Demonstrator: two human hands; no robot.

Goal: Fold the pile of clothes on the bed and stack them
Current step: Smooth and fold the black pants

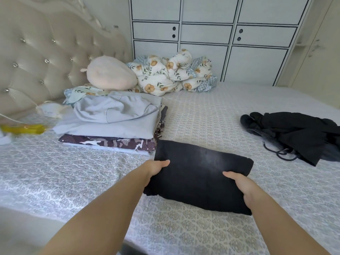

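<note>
A folded black garment (198, 173) lies in front of me, just above the patterned bed sheet (211, 116). My left hand (154, 169) grips its left edge, thumb on top. My right hand (241, 186) grips its right edge the same way. To the left stands a stack of folded clothes (114, 124): pale blue pieces on top, a camouflage piece below. An unfolded black garment (294, 135) with a drawstring lies crumpled at the right.
A floral quilt (173, 74) is bunched at the head of the bed beside a pale round pillow (110, 73). A tufted headboard (46, 52) rises at left, a white wardrobe (220, 34) behind. Yellow and white items (24, 128) lie far left.
</note>
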